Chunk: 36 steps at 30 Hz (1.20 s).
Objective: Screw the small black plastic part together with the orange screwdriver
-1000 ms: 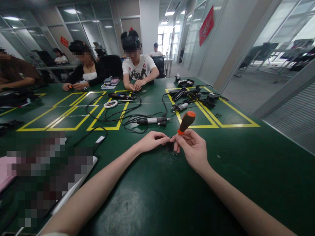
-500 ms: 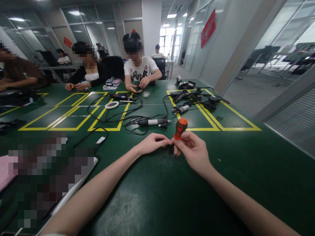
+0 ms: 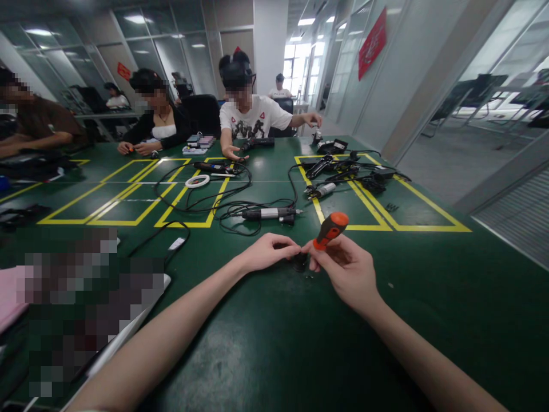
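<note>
Between my hands, a small round black part [image 3: 300, 263] rests on the green table. My left hand [image 3: 270, 253] is closed on its left side, fingertips at the part's top edge. My right hand [image 3: 349, 269] grips a screwdriver [image 3: 331, 230] with an orange and grey handle, which leans up and to the right. The screwdriver's tip is hidden by my fingers near the part. A few tiny bright bits [image 3: 309, 277], perhaps screws, lie just in front of the part.
Beyond my hands lies a grey and black electric screwdriver [image 3: 269, 213] with a looped cable. More tools and cables [image 3: 328, 166] lie at the back right, by yellow tape outlines. A white ring [image 3: 197, 181] sits left of centre. Across the table, a person [image 3: 253, 117] reaches sideways.
The screwdriver handle in my right hand has tilted further to the right, and that hand has shifted slightly right. The person opposite has stretched an arm toward a small white object.
</note>
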Available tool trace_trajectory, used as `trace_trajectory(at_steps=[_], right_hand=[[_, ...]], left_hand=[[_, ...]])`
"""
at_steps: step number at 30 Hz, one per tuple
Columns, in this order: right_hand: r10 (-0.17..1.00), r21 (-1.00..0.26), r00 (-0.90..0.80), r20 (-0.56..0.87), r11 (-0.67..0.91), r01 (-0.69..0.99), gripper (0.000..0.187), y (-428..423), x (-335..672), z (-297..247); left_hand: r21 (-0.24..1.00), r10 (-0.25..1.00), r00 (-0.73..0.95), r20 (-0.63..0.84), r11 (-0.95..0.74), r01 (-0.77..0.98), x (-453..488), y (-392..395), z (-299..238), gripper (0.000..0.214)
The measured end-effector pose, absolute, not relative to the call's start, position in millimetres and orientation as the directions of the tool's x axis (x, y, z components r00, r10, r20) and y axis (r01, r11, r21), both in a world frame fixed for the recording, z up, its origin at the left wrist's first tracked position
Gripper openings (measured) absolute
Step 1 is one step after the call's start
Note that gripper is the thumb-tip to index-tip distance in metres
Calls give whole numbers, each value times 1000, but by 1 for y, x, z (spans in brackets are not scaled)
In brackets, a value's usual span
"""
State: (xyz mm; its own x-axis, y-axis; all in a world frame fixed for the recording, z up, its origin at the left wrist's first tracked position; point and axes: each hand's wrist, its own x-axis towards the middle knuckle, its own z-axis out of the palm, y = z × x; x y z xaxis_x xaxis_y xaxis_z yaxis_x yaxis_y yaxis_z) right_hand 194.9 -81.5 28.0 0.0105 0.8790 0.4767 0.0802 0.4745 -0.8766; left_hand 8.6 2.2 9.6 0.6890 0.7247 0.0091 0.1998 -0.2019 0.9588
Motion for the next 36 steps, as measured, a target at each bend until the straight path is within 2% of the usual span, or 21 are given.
trace_trajectory(at_steps=[5,9,14,17,20,23,27,32,36], right_hand=[[846,-833,-11,534,528,167,22,-81,197,32],[869,-862,-12,495,493,116,25,-81,198,27],[877,-876,69,476,466,123,31,-81,197,26],[850,-850,107,516,492,189,28,-82,196,30],[833,-818,73,549,517,254,25,-84,197,33],[859,-860,126,497,467,207,17,-85,198,31],[885,-906,197,423,409,105,22,-86,197,30],[881,-891,129,454,447,87,19,-86,194,32],[890,-893,66,450,450,27,26,-86,190,30]], left_hand=[[956,733,680,5,-203,212,9,3,8,32],[955,728,685,16,-215,205,9,4,5,33],[946,731,682,18,-233,224,9,6,4,34],[944,726,687,15,-237,230,9,6,5,34],[949,722,691,31,-239,207,9,7,5,34],[948,724,689,35,-243,207,9,7,5,36],[946,725,688,27,-241,216,8,7,5,38],[948,719,693,40,-245,200,8,7,5,42],[958,715,697,44,-229,174,9,7,4,41]])
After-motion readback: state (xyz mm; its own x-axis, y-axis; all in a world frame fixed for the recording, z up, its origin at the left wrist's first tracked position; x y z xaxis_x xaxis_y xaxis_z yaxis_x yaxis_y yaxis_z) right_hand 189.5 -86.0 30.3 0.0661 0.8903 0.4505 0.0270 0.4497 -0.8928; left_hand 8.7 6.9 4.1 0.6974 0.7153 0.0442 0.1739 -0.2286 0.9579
